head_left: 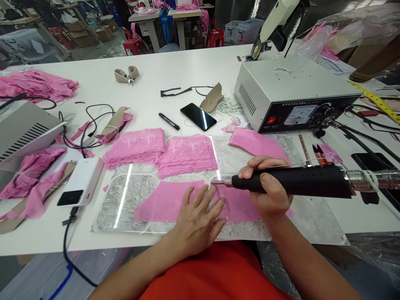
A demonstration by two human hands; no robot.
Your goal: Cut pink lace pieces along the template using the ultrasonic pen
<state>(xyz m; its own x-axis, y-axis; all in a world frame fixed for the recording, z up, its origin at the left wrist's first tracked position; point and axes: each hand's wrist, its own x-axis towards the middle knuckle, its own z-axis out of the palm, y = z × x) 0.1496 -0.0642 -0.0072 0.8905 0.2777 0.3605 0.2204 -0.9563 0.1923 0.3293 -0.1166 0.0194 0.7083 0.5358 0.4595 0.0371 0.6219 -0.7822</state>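
Handpiece point(306, 182) clasped in my right grip point(271, 202), long axis crosswise, tip leftward, and from afar I log the pink panel point(162, 202) flat on the tabletop's point(175, 68) near side, left of it, under my spread, unclenched left grip point(198, 216).

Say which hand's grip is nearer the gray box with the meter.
Right. The right grip, around the black tool, is on the near side of the metered box; the left grip, spread on pink fabric, is farther off to the left.
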